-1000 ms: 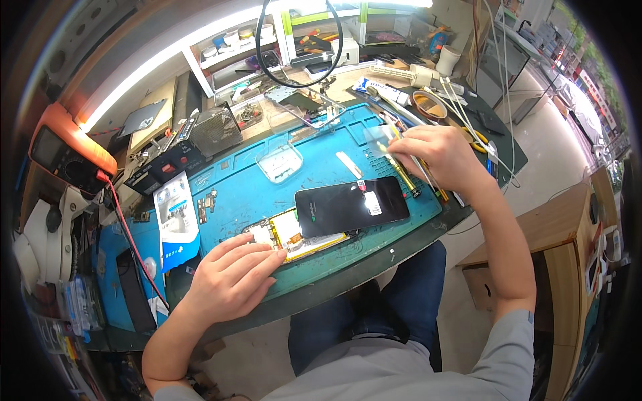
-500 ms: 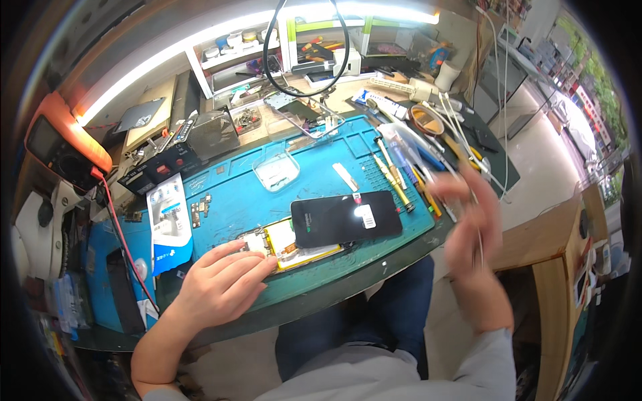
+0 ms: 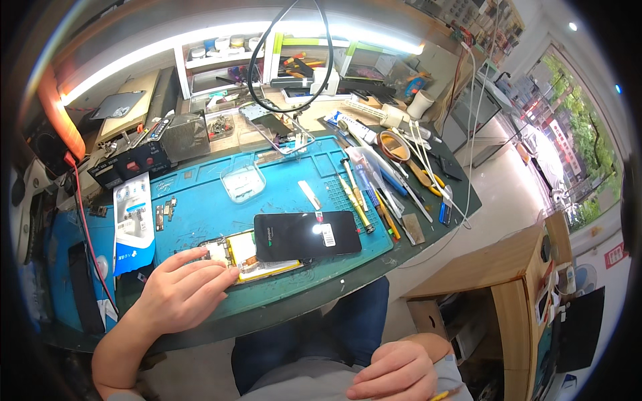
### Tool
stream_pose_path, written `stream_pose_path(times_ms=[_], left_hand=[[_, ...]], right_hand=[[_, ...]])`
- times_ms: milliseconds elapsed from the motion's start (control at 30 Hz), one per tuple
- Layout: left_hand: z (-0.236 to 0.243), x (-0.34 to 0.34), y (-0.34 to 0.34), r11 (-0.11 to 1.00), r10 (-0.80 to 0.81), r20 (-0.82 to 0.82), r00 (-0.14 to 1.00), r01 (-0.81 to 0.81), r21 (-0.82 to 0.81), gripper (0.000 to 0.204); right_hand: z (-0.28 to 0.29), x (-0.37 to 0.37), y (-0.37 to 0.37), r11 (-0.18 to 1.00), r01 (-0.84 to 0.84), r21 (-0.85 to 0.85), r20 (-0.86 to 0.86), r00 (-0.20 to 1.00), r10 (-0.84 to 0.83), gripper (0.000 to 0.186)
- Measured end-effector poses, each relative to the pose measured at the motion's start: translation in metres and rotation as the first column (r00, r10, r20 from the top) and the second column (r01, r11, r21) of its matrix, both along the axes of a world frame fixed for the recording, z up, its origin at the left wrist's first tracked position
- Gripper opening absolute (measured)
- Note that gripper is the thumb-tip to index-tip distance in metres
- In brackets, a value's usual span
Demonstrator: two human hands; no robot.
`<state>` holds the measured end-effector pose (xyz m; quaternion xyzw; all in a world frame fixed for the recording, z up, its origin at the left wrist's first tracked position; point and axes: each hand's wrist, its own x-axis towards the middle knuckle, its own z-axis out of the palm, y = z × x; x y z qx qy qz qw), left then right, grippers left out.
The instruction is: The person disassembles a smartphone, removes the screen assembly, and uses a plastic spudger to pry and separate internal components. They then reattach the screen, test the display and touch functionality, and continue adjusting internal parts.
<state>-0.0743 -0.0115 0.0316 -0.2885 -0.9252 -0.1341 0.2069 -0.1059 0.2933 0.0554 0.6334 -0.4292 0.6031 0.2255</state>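
My left hand (image 3: 179,294) lies with fingers stretched out and its fingertips on the circuit-board end of an opened phone (image 3: 266,267), whose battery has a yellow edge. A black phone screen (image 3: 304,239) with a white sticker rests face up, partly over the opened phone and partly on the blue work mat (image 3: 287,194). Low in the picture, in front of my body, my right hand (image 3: 396,371) is closed with curled fingers. A thin tool with a yellow part (image 3: 441,395) sticks out beside it, mostly hidden by the hand and the picture's edge.
A clear plastic tray (image 3: 243,183) sits on the mat. Screwdrivers (image 3: 356,200), a brown-rimmed round container (image 3: 393,148) and yellow-handled pliers (image 3: 435,184) crowd the right side. At left are a blue-and-white packet (image 3: 134,227), a black power box (image 3: 130,162) and an orange-cased meter (image 3: 60,113).
My right hand has dropped from beside the tools at right to low in front of my body. The view has turned rightward. My left hand stays on the opened phone.
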Motion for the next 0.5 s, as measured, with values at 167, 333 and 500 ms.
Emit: stream_pose_path(times_ms=[167, 333, 500], left_hand=[[-0.004, 0.003, -0.004, 1.000, 0.007, 0.001, 1.000, -0.007, 0.012, 0.047], [-0.003, 0.003, -0.002, 1.000, -0.008, -0.009, 1.000, 0.008, 0.009, 0.047], [-0.003, 0.004, -0.005, 1.000, 0.002, -0.002, 1.000, -0.002, 0.003, 0.047]], right_hand=[[-0.013, -0.005, 0.015, 0.983, 0.069, 0.171, -0.065, 0.996, -0.059, 0.052], [-0.030, -0.095, 0.051, 0.513, 0.808, 0.290, -0.264, 0.583, -0.769, 0.020], [-0.010, -0.183, 0.056, 0.177, 0.895, 0.410, -0.626, 0.417, -0.659, 0.019]])
